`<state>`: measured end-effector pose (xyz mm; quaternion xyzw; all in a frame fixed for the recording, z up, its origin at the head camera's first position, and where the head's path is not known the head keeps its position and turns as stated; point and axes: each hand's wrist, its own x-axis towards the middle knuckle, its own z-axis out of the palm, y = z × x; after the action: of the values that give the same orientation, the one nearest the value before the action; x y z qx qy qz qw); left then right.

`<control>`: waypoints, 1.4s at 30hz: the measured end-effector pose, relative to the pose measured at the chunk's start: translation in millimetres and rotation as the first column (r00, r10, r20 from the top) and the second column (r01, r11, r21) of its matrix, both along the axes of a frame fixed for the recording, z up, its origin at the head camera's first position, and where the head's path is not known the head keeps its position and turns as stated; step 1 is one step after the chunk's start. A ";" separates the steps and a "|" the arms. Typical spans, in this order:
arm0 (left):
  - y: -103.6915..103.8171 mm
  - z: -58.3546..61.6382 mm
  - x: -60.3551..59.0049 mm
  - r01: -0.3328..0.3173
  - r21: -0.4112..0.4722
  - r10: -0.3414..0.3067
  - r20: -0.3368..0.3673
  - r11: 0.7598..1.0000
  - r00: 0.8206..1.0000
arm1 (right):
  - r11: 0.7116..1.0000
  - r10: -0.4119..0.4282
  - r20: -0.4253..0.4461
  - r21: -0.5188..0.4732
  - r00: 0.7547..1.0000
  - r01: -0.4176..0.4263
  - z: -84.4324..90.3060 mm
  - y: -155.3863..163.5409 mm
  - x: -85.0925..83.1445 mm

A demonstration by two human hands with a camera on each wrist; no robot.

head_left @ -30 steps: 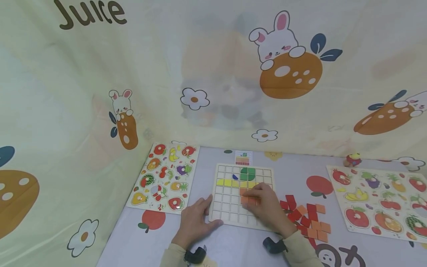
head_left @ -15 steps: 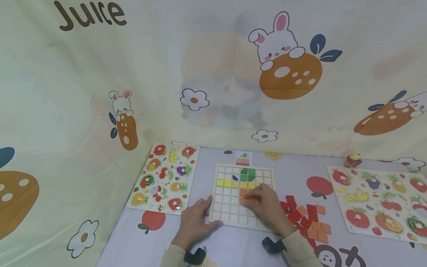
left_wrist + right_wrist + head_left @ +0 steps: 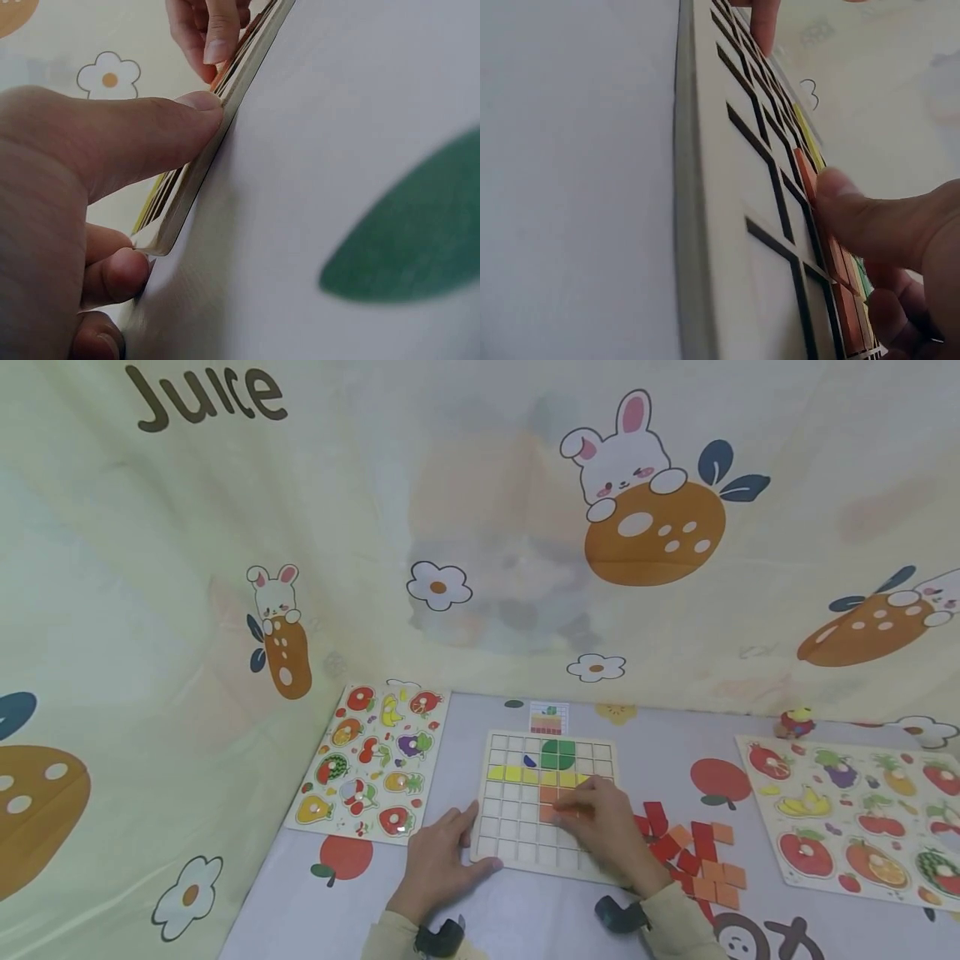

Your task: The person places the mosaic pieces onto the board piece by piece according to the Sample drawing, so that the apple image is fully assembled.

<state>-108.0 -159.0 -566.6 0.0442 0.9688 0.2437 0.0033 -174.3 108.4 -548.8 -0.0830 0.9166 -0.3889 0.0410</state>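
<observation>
The pale grid board [image 3: 512,839] lies on the table with yellow [image 3: 512,772], green [image 3: 551,754] and orange [image 3: 548,795] square tiles and a blue piece [image 3: 529,761] in its cells. My left hand [image 3: 441,860] holds the board's near left corner, thumb along the front edge and fingers at the left side. My right hand [image 3: 603,822] is bent over the board's right half. Its thumb and fingertips pinch at an orange tile [image 3: 808,171] set in the grid, seen in the right wrist view. The hand hides the cells beneath it.
Loose red [image 3: 656,817] and orange tiles [image 3: 703,888] lie right of the board. A small pattern card [image 3: 549,717] stands behind it. Fruit puzzle boards flank it, at left [image 3: 367,760] and right [image 3: 847,818]. A small toy [image 3: 795,722] sits at the back right.
My right fingertips have shifted slightly right along the orange tiles, baring more of them. My left hand stays at the board's corner.
</observation>
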 end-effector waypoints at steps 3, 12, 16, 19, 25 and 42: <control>0.1 -0.6 0.2 0.004 0.004 -0.004 -0.012 1.000 1.000 | 1.000 -0.027 0.002 0.004 1.000 0.027 2.6 7.0 -0.7; -0.2 -1.1 -0.2 0.001 0.009 -0.001 -0.003 1.000 1.000 | 0.985 -0.071 0.046 0.163 0.996 0.062 16.5 93.2 2.5; -0.7 -0.5 0.5 -0.002 0.005 0.002 0.000 1.000 1.000 | 0.972 -0.007 0.079 0.235 0.997 -0.012 15.1 135.0 6.4; -1.2 0.1 0.8 -0.005 0.011 0.005 -0.006 1.000 1.000 | 0.966 0.032 0.073 0.255 0.997 -0.050 14.8 152.3 7.9; -0.4 0.1 0.7 0.001 0.018 -0.001 -0.016 1.000 1.000 | 0.962 0.052 0.036 0.265 0.998 -0.059 14.2 159.6 7.1; -0.9 -3.0 -0.9 0.005 0.016 -0.005 -0.009 1.000 1.000 | 0.976 -0.005 0.116 0.217 0.993 -0.021 21.5 162.2 3.8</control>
<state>-108.9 -159.9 -569.7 0.0476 0.9668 0.2511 -0.0010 -170.5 270.5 -527.2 -0.0589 0.9494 -0.2902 0.1047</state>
